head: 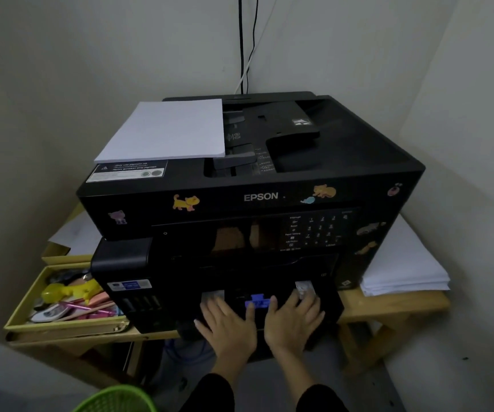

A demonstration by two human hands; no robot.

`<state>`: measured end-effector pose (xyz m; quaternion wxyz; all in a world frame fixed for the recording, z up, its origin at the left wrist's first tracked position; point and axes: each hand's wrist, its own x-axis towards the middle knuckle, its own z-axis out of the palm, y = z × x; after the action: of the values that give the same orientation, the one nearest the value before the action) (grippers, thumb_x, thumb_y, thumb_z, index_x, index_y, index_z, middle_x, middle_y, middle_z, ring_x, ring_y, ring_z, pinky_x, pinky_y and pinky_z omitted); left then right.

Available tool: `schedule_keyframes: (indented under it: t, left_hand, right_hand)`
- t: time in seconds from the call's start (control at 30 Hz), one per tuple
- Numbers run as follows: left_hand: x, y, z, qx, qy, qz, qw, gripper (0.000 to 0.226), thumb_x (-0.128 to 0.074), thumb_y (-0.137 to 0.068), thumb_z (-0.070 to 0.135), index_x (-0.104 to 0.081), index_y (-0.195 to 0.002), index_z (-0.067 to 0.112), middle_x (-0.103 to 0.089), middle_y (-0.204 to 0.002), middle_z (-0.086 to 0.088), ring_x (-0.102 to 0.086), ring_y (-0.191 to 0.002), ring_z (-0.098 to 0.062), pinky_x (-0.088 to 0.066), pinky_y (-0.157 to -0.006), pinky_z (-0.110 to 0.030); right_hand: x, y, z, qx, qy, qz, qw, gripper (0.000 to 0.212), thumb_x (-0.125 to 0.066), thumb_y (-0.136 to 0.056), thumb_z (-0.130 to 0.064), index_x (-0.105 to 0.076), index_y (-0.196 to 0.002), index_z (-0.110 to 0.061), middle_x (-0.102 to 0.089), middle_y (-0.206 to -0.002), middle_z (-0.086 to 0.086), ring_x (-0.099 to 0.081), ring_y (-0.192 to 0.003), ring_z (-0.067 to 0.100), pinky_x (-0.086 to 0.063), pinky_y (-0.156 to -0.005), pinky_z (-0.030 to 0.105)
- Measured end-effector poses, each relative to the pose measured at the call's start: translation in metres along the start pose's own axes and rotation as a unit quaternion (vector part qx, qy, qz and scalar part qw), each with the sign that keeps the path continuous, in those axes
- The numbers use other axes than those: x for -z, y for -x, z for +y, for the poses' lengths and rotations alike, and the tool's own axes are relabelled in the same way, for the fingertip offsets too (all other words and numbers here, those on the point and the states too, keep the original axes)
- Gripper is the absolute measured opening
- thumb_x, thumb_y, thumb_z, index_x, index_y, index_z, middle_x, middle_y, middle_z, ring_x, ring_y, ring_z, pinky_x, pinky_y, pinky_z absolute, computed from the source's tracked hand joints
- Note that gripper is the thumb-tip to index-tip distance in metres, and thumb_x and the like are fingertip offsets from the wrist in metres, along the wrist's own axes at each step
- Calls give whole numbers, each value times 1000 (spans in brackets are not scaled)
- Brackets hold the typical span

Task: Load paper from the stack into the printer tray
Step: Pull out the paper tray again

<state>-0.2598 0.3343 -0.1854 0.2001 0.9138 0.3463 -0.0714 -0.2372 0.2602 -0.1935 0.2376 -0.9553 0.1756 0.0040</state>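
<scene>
Hands: our left hand (229,325) & right hand (295,315) lie flat, fingers spread, on the printer tray (257,310) front; gripping nothing.
Paper: stack (165,132) sits on top of the printer (344,162), top-left, untouched.
Risk: uneven push/pull, we think tray skews & jams.
Risk 2: blue guide (257,301) near thumbs, could get knocked.

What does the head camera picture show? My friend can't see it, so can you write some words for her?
Two bare hands, left hand and right hand, press flat on the front paper tray of a black Epson printer decorated with cat stickers. A stack of white paper lies on the printer's top, more paper sits to its right, and a yellow box of stationery to its left.
</scene>
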Motion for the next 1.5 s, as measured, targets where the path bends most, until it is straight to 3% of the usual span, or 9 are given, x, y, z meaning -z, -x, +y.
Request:
schedule_keyframes:
  t: [0.1,0.23,0.5,0.77,0.93,1.07,1.33,1.5]
  left_hand:
    - [-2,-4,-9,-51,-31,-26,998,77,-17,-95,61,-6,-153,12,-3,-162,-4,10,-149,-22,10,-117,-49]
    - [-2,-3,-20,-104,-77,-23,991,70,-15,-95,60,-15,-153,19,-6,-161,-3,8,-149,-22,11,-118,-48]
    - [4,3,-28,-123,-102,-38,986,73,-17,-94,63,-23,-150,18,-18,-159,-5,2,-150,-23,5,-119,-47]
    - [-1,31,-39,-104,-114,-48,987,74,-19,-92,65,-23,-150,20,-17,-159,-5,2,-150,-23,4,-120,-48]
    - [-3,61,-56,-117,-135,-52,983,71,-20,-94,62,-20,-151,19,-17,-158,-5,3,-150,-24,1,-120,-49]
    - [0,72,-63,-123,-131,-63,982,74,-20,-92,65,-24,-150,19,-22,-157,-5,-1,-149,-24,-1,-120,-49]
    - [-2,105,-85,-137,-130,-86,978,74,-23,-91,66,-31,-147,19,-28,-154,-7,-8,-149,-25,-1,-119,-51]
    - [1,119,-95,-168,-129,-76,974,69,-30,-89,67,-48,-135,19,-51,-136,-7,-39,-134,-23,-12,-118,-47]
  right_hand:
    - [4,-5,12,77,79,-58,992,64,-18,-99,-51,-34,-147,-12,-15,-160,10,-2,-149,27,6,-119,49]
    - [6,-6,24,124,87,-75,986,67,-13,-98,-54,-31,-148,-13,-14,-161,9,3,-150,23,13,-117,49]
    - [18,-2,37,164,122,-106,973,65,-15,-98,-54,-35,-144,-13,-28,-155,11,-7,-149,25,5,-119,48]
    - [25,13,62,211,160,-119,957,67,-14,-97,-55,-39,-142,-11,-39,-148,12,-18,-146,27,3,-119,47]
    - [31,44,84,212,162,-111,957,78,-1,-92,-58,-36,-144,-12,-39,-148,11,-21,-145,27,-2,-120,47]
    - [36,54,89,205,155,-125,958,65,-17,-97,-55,-39,-142,-12,-42,-145,10,-26,-142,26,-5,-120,47]
    - [52,87,108,193,170,-144,956,63,-21,-97,-55,-43,-138,-13,-44,-142,9,-31,-137,25,-10,-119,47]
    - [57,103,119,188,170,-153,955,63,-23,-97,-55,-43,-138,-13,-44,-142,9,-33,-136,25,-11,-119,46]
